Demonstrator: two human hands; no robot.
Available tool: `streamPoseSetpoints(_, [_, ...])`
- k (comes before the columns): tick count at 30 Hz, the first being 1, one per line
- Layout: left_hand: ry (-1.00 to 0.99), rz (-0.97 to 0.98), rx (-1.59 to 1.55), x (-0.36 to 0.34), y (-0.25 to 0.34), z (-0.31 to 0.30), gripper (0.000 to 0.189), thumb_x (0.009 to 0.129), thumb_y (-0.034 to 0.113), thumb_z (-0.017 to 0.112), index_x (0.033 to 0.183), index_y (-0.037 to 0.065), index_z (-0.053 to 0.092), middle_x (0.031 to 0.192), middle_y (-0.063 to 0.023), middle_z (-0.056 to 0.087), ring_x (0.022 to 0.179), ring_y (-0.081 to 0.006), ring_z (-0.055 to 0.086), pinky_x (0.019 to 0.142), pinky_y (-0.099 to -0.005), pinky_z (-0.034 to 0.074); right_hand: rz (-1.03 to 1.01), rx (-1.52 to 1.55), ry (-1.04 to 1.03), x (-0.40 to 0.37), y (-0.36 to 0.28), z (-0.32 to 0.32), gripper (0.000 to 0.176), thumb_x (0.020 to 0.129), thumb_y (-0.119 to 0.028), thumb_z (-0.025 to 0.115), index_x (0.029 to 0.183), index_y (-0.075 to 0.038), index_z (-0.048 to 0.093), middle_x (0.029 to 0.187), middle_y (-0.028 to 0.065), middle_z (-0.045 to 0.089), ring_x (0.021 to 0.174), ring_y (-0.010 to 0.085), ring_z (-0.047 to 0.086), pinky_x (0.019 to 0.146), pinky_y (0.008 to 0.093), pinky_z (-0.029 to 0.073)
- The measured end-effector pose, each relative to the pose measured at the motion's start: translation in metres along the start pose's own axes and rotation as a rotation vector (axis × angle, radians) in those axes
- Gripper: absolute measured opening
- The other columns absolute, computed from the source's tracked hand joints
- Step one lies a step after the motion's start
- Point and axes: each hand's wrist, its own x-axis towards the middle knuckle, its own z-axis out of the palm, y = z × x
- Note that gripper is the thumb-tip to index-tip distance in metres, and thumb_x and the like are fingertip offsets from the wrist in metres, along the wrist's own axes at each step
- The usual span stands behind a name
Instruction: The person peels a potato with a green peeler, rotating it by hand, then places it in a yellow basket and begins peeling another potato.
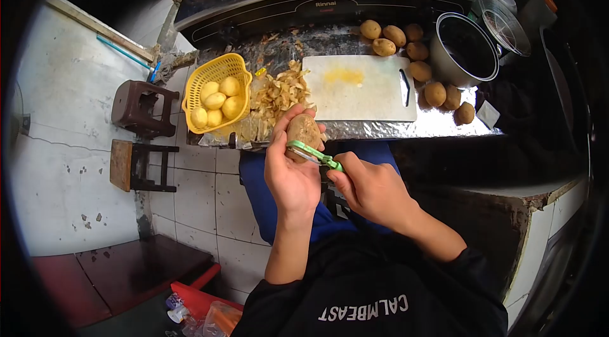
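Note:
In the head view, my left hand (290, 178) is wrapped from below around an unpeeled brown potato (303, 131). My right hand (375, 190) grips the handle of a green peeler (323, 157), whose head lies across the potato's lower part. Just beyond my left hand, a heap of potato peelings (281, 92) covers the counter. A yellow basket (244, 68) on the left holds several peeled potatoes (214, 101). To the right of the peelings lies a white cutting board (355, 105) with a yellowish stain.
Several unpeeled potatoes (435, 94) sit right of and behind the board, around a large grey pot (469, 80). A black stove (374, 7) spans the back of the foil-covered counter (380, 130). Two low stools (141, 165) stand on the tiled floor to the left.

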Motion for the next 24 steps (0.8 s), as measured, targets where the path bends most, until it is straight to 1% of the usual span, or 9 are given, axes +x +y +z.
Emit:
streamPoseSetpoints(5, [0.086,0.170,0.021,-0.014,0.007,-0.011,0.047,0.098,0.026,0.031,0.130,-0.004,0.047,0.118,-0.0145,0.059,0.095,-0.0217,0.059,0.075,-0.0311,0.049,-0.050,-0.004,-0.022,0.007,-0.016,0.021,0.026,0.095,-0.027,0.057,0.086,-0.006,0.045,0.065,0.0104,0.057,0.049,0.0322,0.058,0.040,0.0403,0.043])
streamPoseSetpoints(6, [0.175,0.189,0.032,-0.017,0.010,-0.006,0.046,0.097,0.025,0.030,0.128,-0.003,0.048,0.115,-0.0141,0.059,0.093,-0.0215,0.060,0.074,-0.0309,0.050,-0.050,0.005,-0.034,0.008,-0.021,0.021,0.026,0.095,-0.028,0.057,0.086,-0.006,0.045,0.064,0.0104,0.058,0.049,0.0323,0.058,0.041,0.0405,0.044])
streamPoseSetpoints(13, [0.393,0.190,0.054,-0.023,0.026,0.001,0.046,0.093,0.025,0.029,0.123,-0.002,0.052,0.113,-0.0152,0.059,0.088,-0.0216,0.059,0.070,-0.0317,0.050,-0.051,0.017,-0.028,0.016,-0.037,0.039,0.027,0.097,-0.030,0.053,0.088,-0.005,0.046,0.063,0.0108,0.059,0.049,0.0321,0.059,0.041,0.0404,0.046])
streamPoseSetpoints(15, [0.370,0.199,0.009,-0.023,0.021,-0.013,0.045,0.093,0.025,0.031,0.121,-0.002,0.052,0.112,-0.0160,0.059,0.087,-0.0216,0.059,0.068,-0.0314,0.050,-0.059,0.025,-0.044,0.013,-0.038,0.038,0.027,0.097,-0.030,0.053,0.089,-0.005,0.046,0.063,0.0111,0.059,0.049,0.0324,0.059,0.041,0.0409,0.046])
streamPoseSetpoints(17, [0.286,0.195,0.021,-0.024,0.019,-0.020,0.044,0.095,0.026,0.031,0.124,-0.001,0.050,0.114,-0.0133,0.060,0.094,-0.0213,0.061,0.075,-0.0299,0.050,-0.034,-0.017,-0.070,0.012,-0.037,0.039,0.027,0.097,-0.030,0.053,0.089,-0.005,0.046,0.063,0.0110,0.059,0.049,0.0325,0.059,0.041,0.0409,0.046])
streamPoseSetpoints(18, [0.373,0.215,0.033,-0.025,0.020,-0.009,0.044,0.093,0.026,0.032,0.122,-0.002,0.051,0.112,-0.0162,0.060,0.087,-0.0217,0.059,0.067,-0.0306,0.049,-0.024,-0.018,-0.070,0.013,-0.037,0.038,0.027,0.097,-0.030,0.053,0.089,-0.005,0.046,0.063,0.0110,0.059,0.049,0.0325,0.059,0.041,0.0409,0.046])
streamPoseSetpoints(21, [0.431,0.220,0.046,-0.024,0.024,-0.004,0.043,0.093,0.025,0.033,0.123,-0.001,0.051,0.112,-0.0151,0.060,0.086,-0.0213,0.059,0.066,-0.0307,0.049,-0.062,0.017,-0.035,0.020,-0.040,0.036,0.027,0.097,-0.030,0.052,0.088,-0.005,0.045,0.063,0.0108,0.059,0.048,0.0322,0.059,0.041,0.0404,0.046])
streamPoseSetpoints(23, [0.426,0.222,0.028,-0.024,0.030,-0.011,0.042,0.093,0.024,0.035,0.123,0.000,0.051,0.112,-0.0145,0.061,0.087,-0.0212,0.060,0.070,-0.0313,0.051,-0.057,-0.008,-0.043,0.020,-0.042,0.037,0.026,0.097,-0.029,0.052,0.088,-0.005,0.045,0.062,0.0114,0.059,0.049,0.0325,0.059,0.041,0.0406,0.046])
streamPoseSetpoints(24, [0.373,0.236,0.001,-0.022,0.033,-0.018,0.043,0.094,0.024,0.034,0.123,-0.002,0.051,0.112,-0.0159,0.060,0.090,-0.0231,0.060,0.075,-0.0330,0.050,-0.060,-0.006,-0.041,0.020,-0.041,0.038,0.026,0.097,-0.029,0.052,0.088,-0.005,0.045,0.062,0.0114,0.059,0.049,0.0325,0.059,0.041,0.0406,0.046])
